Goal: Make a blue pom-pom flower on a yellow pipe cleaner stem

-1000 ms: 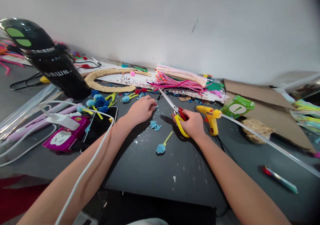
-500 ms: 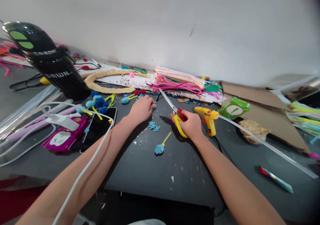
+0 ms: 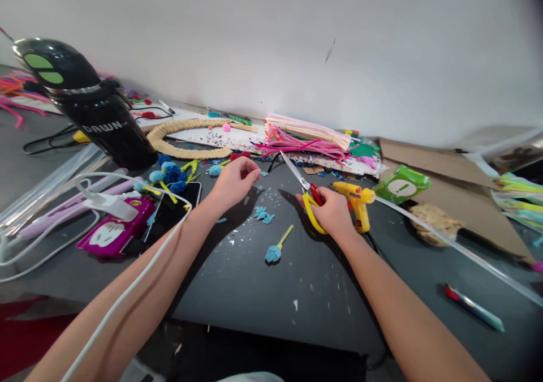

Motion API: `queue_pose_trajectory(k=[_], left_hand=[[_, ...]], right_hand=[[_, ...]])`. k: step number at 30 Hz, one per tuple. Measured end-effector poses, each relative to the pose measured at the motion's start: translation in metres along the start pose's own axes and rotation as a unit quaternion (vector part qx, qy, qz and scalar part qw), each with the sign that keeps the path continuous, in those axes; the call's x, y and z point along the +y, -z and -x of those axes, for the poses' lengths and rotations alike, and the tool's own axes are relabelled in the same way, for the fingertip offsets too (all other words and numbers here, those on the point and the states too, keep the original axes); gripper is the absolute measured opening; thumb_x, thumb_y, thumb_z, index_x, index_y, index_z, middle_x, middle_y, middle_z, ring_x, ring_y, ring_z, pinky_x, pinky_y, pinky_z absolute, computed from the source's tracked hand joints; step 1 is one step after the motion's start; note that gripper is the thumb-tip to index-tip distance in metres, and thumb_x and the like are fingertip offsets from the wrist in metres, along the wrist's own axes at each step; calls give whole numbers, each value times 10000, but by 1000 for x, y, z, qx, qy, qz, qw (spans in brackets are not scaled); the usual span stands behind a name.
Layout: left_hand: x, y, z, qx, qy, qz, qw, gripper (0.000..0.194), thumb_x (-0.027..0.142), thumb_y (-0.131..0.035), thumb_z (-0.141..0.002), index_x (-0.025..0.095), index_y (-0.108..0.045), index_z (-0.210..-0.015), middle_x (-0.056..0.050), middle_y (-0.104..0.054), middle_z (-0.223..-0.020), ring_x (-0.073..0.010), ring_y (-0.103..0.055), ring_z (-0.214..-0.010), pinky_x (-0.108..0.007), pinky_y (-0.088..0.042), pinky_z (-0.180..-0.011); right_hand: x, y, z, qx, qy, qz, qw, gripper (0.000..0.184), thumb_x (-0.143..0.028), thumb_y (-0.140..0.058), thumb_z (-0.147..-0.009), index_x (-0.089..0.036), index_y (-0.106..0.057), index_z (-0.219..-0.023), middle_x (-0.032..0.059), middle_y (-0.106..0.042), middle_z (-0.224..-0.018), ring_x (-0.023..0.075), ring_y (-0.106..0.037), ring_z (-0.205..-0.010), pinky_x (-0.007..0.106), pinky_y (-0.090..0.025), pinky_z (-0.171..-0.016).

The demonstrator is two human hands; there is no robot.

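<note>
My right hand (image 3: 333,211) is closed around the yellow-and-red handles of a pair of scissors (image 3: 296,170). The metal blades point up and to the left, away from me. My left hand (image 3: 237,185) is raised over the table on the left, fingers curled in towards the thumb; whatever they pinch, if anything, is too small to make out. Small blue fuzzy scraps (image 3: 263,215) lie between the two hands. Closer to me rests a blue fuzzy flower (image 3: 274,253) with a yellow-green stem.
A yellow glue gun (image 3: 356,204) lies just right of my right hand. Pink pipe cleaners (image 3: 297,143) are bundled at the back. On the left stand a black bottle (image 3: 110,124), blue pom-pom flowers (image 3: 172,172) and a magenta power strip (image 3: 114,232). A white cable (image 3: 139,277) crosses my left forearm.
My left hand has moved slightly left and turned, so its thumb side and curled fingers show now. The scissors stay in my right hand. The view has shifted a little.
</note>
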State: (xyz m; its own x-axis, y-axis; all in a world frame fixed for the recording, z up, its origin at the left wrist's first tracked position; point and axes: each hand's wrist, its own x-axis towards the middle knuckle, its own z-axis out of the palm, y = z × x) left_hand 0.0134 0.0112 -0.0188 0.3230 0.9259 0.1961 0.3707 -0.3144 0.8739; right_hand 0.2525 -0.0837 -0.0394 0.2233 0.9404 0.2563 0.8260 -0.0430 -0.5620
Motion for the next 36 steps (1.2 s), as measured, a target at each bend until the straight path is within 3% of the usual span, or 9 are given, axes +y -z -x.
queue_pose_trajectory(k=[5, 11, 19, 31, 36], left_hand=[[-1, 6, 1, -2, -15, -14, 1000, 203, 298, -567, -824, 154, -579, -967, -33, -660, -809, -148, -620, -739, -262, -499, -693], [-3, 16, 1, 7, -51, -195, 979, 275, 294, -468, -890, 171, -667, -1033, -65, -682, -931, -188, -618, -844, -302, -483, -802], [-14, -8, -5, -106, -164, -365, 910, 393, 227, -402, -920, 218, -641, -1232, -104, -594, -1120, -243, -542, -999, -374, -423, -893], [-15, -16, -13, -92, -120, -419, 896, 232, 266, -444, -927, 177, -656, -959, -116, -611, -1022, -267, -538, -974, -383, -402, -812], [-16, -10, -14, -70, -100, -400, 909, 170, 197, -440, -904, 162, -604, -930, -118, -626, -976, -255, -564, -932, -363, -404, -778]], right_hand=[[0, -3, -1, -12, 12, 25, 1000, 433, -564, -625, -741, -203, -448, -582, -31, -475, -530, 112, -377, -521, 253, -266, -507], [0, -5, 0, -21, 22, 35, 999, 396, -551, -611, -745, -203, -489, -602, -16, -524, -554, 119, -405, -524, 255, -258, -506], [-2, -6, -2, -33, 20, 46, 998, 374, -549, -629, -732, -207, -529, -616, -9, -549, -557, 130, -432, -524, 255, -258, -503], [-2, -6, -2, -36, 14, 45, 998, 359, -536, -647, -720, -211, -532, -619, -24, -543, -561, 128, -434, -534, 252, -262, -516], [-1, -7, -3, -37, 19, 50, 998, 340, -516, -651, -715, -207, -543, -623, -21, -555, -570, 128, -439, -538, 250, -259, -517]])
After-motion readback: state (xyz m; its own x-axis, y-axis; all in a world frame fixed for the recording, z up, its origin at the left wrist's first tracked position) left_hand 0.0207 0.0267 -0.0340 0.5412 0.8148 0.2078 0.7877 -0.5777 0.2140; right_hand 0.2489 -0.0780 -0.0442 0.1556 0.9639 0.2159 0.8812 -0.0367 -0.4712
